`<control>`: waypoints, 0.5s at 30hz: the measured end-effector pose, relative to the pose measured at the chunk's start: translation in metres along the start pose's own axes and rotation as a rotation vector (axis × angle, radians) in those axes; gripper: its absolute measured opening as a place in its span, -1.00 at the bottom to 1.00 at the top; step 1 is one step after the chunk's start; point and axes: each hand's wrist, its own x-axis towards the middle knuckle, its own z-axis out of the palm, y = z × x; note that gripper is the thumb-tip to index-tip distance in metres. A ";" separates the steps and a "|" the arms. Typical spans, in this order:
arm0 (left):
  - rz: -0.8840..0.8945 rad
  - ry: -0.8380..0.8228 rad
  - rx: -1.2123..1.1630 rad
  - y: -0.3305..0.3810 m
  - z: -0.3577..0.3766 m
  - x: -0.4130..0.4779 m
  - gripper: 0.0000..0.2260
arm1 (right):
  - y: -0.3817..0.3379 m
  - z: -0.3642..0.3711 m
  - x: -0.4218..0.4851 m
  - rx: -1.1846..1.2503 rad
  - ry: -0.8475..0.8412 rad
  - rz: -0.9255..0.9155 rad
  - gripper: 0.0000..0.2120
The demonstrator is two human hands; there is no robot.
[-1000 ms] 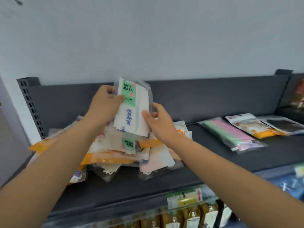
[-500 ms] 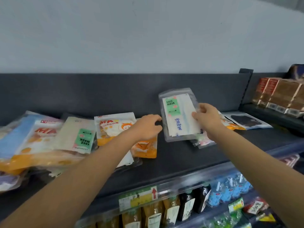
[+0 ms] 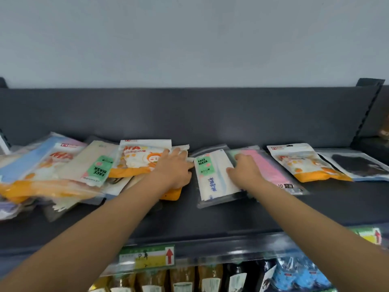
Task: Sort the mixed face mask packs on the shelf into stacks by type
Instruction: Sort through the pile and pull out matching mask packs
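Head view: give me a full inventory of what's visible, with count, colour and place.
white FACE MASK pack: one, white with green label, flat at shelf centre
pink-green pack: one, pink and green, just right of it
orange cartoon pack: one, orange and white, further right
black mask pack: one, black, far right
mixed pile: several packs, orange, blue, cream, left
shelf: one, dark grey
price tags: two, green-yellow, shelf front edge
bottles: several, amber and dark, below
left hand: rests on pile's right side
right hand: holds white pack's right edge

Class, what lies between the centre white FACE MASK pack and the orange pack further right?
The pink mask pack, partly hidden by the right hand, in the head view.
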 end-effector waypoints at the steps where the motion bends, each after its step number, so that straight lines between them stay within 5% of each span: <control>1: -0.005 -0.001 0.001 -0.001 0.000 0.000 -0.57 | -0.002 0.004 0.000 -0.035 -0.011 0.001 -0.72; 9: 0.021 0.043 -0.408 -0.006 -0.006 -0.006 -0.63 | -0.015 0.012 -0.013 -0.209 -0.060 -0.042 -0.75; 12: 0.014 0.126 -0.413 -0.017 -0.010 -0.016 -0.62 | -0.024 0.010 -0.017 -0.182 -0.023 -0.087 -0.81; 15: -0.067 0.192 -0.384 -0.040 -0.014 -0.032 -0.57 | -0.040 0.013 -0.021 -0.164 -0.002 -0.165 -0.64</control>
